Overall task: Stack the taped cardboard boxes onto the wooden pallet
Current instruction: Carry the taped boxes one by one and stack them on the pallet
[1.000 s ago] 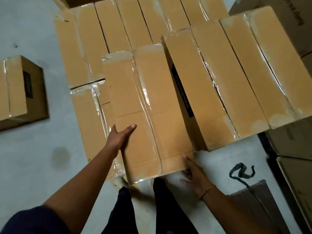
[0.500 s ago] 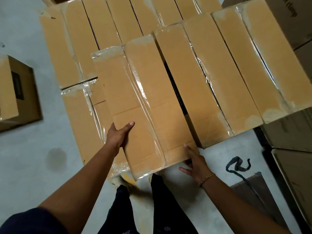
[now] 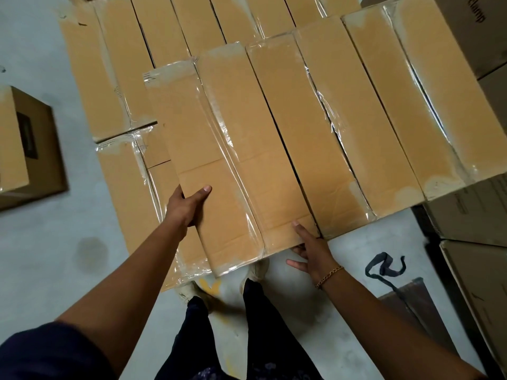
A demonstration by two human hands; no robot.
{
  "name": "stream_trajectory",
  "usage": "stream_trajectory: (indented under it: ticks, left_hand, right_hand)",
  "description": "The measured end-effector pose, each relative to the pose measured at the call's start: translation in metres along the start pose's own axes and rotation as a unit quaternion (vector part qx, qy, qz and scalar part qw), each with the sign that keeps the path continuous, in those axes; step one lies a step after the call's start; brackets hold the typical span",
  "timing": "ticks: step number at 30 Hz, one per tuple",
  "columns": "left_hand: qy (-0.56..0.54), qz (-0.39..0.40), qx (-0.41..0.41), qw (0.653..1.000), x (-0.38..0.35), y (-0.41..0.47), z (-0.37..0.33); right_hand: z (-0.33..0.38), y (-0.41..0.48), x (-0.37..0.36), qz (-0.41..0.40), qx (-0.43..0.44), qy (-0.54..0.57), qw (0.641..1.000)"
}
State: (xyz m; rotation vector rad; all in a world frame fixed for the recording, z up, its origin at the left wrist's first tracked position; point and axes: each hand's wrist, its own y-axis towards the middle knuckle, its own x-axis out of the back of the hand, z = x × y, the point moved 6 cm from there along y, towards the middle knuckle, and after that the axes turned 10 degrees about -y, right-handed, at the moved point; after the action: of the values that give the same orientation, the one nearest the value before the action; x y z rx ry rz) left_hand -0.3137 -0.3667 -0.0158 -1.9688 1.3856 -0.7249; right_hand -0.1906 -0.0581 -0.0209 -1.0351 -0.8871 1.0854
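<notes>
Box (image 3: 233, 160) newly snug beside neighbouring box (image 3: 312, 127)

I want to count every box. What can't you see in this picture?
Head view:
- Pallet: not visible; stacked boxes cover whatever lies beneath.
- Back-row boxes: cut off by the top edge.
- Right hand: fingers partly hidden under the held box.
- Left floor box: label dark, blurred.

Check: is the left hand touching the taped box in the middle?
Touching. The head view shows the left hand gripping the taped box at its left edge, thumb lying on top.
</notes>
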Motion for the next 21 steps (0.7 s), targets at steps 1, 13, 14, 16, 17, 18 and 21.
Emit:
stream_trajectory:
  ticks: [1,13,14,16,17,18,21]
  left_hand:
    - [0.001,-0.001,0.0,1.0,0.0,0.0,0.001]
    - [0.018,-0.001,-0.001,1.0,0.003,0.0,0.013]
    - [0.02,-0.001,-0.002,1.0,0.003,0.0,0.012]
    - [0.026,0.001,-0.004,1.0,0.003,0.001,0.012]
    - [0.03,0.001,-0.006,1.0,0.003,0.0,0.012]
    - [0.037,0.002,-0.006,0.999,0.004,0.001,0.012]
    - [0.057,0.002,-0.011,0.998,0.006,0.001,0.009]
  right_hand:
    - [-0.001,0.0,0.0,0.003,-0.001,0.001,1.0]
    - [-0.017,-0.002,0.003,-0.013,-0.008,0.011,1.0]
    - [-0.016,-0.002,0.003,-0.014,-0.007,0.005,1.0]
    - [-0.015,-0.002,0.005,-0.013,-0.003,-0.011,1.0]
    - [-0.015,-0.002,0.006,-0.012,-0.002,-0.024,1.0]
    - [-0.014,-0.003,0.006,-0.014,-0.002,-0.04,0.999]
    - [-0.01,-0.008,0.009,-0.03,-0.002,-0.111,0.993]
